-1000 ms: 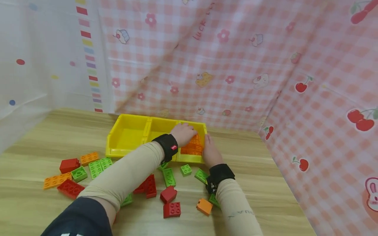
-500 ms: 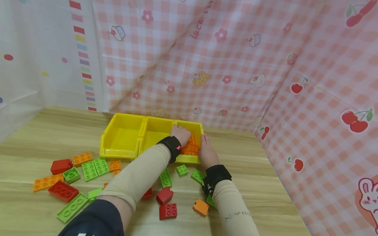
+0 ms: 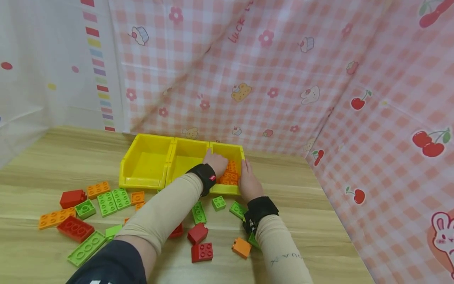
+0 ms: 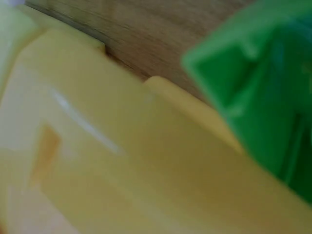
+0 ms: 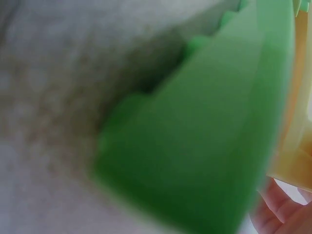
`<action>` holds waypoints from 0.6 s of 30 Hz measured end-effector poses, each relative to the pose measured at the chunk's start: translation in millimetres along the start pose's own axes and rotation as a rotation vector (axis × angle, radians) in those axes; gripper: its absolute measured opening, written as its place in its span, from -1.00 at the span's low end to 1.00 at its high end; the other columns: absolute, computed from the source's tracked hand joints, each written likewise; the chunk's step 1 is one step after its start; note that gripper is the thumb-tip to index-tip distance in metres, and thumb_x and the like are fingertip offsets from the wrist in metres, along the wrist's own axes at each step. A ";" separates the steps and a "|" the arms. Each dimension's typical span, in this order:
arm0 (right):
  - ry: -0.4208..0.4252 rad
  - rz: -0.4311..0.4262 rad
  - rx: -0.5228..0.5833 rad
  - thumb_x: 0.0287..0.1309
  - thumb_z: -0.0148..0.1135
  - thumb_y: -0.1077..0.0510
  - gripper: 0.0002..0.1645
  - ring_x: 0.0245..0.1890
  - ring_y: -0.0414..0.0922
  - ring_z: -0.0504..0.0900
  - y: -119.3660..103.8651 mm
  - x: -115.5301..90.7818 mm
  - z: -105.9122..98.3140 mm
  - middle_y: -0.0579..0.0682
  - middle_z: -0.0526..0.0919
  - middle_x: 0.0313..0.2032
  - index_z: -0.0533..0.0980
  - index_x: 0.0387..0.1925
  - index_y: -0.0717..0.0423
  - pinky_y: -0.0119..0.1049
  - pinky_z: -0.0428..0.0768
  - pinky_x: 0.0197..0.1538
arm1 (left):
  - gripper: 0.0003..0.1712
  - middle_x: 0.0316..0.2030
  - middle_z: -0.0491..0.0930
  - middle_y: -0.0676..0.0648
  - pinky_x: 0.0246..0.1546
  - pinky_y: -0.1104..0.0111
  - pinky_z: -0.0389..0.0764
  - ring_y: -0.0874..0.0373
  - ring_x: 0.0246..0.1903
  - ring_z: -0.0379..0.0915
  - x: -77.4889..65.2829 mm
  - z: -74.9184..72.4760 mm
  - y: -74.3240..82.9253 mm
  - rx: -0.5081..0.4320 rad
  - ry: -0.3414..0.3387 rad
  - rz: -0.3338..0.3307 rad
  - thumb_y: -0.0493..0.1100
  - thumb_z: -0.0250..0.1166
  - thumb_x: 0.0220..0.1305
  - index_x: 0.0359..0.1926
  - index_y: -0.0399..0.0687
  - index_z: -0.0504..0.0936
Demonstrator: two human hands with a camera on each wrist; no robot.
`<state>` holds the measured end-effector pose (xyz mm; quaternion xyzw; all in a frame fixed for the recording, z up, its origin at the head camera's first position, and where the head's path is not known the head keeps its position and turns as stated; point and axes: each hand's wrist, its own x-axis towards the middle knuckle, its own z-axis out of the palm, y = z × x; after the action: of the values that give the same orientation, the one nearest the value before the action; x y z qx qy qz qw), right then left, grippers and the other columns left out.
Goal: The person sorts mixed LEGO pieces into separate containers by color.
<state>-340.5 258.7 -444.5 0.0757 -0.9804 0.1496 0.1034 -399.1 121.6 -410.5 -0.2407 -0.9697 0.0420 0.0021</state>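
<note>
Three yellow bins (image 3: 147, 161) stand side by side in the head view. My left hand (image 3: 216, 163) grips the wall between the middle and right bins, its fingers curled over it. Orange building bricks (image 3: 229, 178) lie in the right bin beside these fingers. My right hand (image 3: 250, 183) presses along the outer right wall of that bin with fairly straight fingers; its thumb is hidden. In the left wrist view, a blurred yellow bin (image 4: 122, 161) and a green brick (image 4: 253, 92) fill much of the picture. A green brick (image 5: 195, 136) looms close in the right wrist view, with fingers (image 5: 278, 204) under a yellow edge.
Loose green bricks (image 3: 107, 204), red bricks (image 3: 75, 228) and orange bricks (image 3: 56, 218) lie in front of the bins. More bricks, such as a red brick (image 3: 202, 252) and an orange brick (image 3: 242, 248), sit between the forearms. A checked cloth (image 3: 220, 86) hangs behind.
My left hand has moved from over the orange bricks leftward onto the wall between the bins, uncovering more bricks. My right hand stays at the right bin's outer wall.
</note>
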 end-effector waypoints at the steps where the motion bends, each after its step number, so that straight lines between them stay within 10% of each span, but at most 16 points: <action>1: -0.005 0.004 -0.002 0.30 -0.06 0.29 -0.31 0.20 0.08 0.36 -0.8 -0.1 -0.9 0.21 0.03 0.38 -0.02 0.40 0.27 -0.09 0.43 0.07 | -0.73 -0.19 0.65 -0.04 0.15 -0.03 0.15 -0.02 -0.15 0.51 -2.5 -1.8 0.5 0.000 0.003 0.001 -0.20 0.04 0.36 -0.16 0.05 0.69; 9: -0.028 0.014 0.002 0.31 -0.07 0.29 -0.30 0.19 0.07 0.37 -3.8 0.3 -4.0 0.18 -0.01 0.39 -0.05 0.41 0.26 -0.11 0.45 0.05 | -0.66 -0.03 0.58 -0.04 0.18 -0.02 0.09 -0.02 0.00 0.43 -4.4 -4.9 1.8 0.032 -0.037 -0.029 -0.16 -0.04 0.41 -0.01 0.09 0.64; 18: -0.030 0.015 0.022 0.31 -0.06 0.29 -0.30 0.17 0.08 0.39 1.8 1.1 -1.0 0.20 -0.01 0.39 -0.05 0.41 0.26 -0.08 0.45 0.05 | -0.71 -0.09 0.59 -0.06 0.05 0.04 0.33 -0.02 -0.07 0.47 -10.0 -0.2 -4.1 -0.051 0.106 0.038 -0.19 0.04 0.36 -0.01 0.03 0.62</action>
<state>-341.6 260.6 -443.8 0.0717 -0.9807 0.1600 0.0868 -392.1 113.4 -409.8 -0.2608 -0.9643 0.0045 0.0467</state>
